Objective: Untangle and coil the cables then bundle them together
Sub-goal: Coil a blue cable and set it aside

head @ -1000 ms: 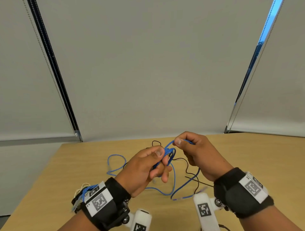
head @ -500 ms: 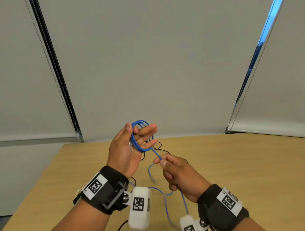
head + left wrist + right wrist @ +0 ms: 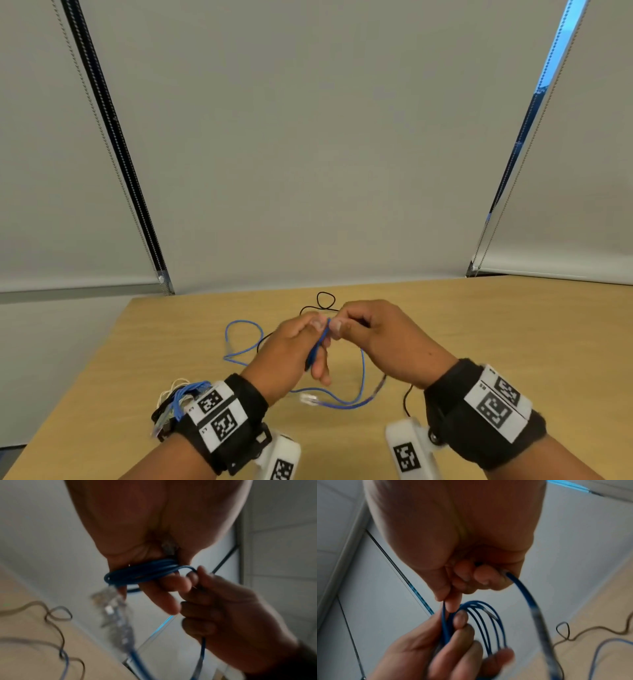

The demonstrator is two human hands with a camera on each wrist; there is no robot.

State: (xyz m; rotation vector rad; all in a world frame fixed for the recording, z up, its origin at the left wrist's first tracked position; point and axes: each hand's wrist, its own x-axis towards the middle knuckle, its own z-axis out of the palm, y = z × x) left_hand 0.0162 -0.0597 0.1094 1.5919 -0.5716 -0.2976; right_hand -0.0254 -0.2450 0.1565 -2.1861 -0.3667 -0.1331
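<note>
1. Nearest, two wrist bands point(image 3: 226, 416) with square printed markers, one on each forearm; a small bunch of blue and white wires sits at the outer side of the left band.
2. Left hand point(image 3: 291, 346): fingers curled round several turns of blue cable point(image 3: 317, 346), thumb pressed on the top of the loops.
3. Right hand point(image 3: 380, 337): just beside the left hand, thumb and forefinger pinching one strand of the blue cable at the top of the loops; the other fingers are curled, with the strand running out under them.
4. Loose blue cable: hangs below both hands, sags onto the table point(image 3: 513, 342), and ends in a clear plug point(image 3: 309, 399) under the left hand. A further loop lies flat to the outer side of the left hand.
5. Black cable point(image 3: 325, 299): thin, lying on the table beyond the fingertips, with one small loop at its far end. Held by neither hand.
6. Farthest, pale roller blinds point(image 3: 308, 154) behind the table.
</note>
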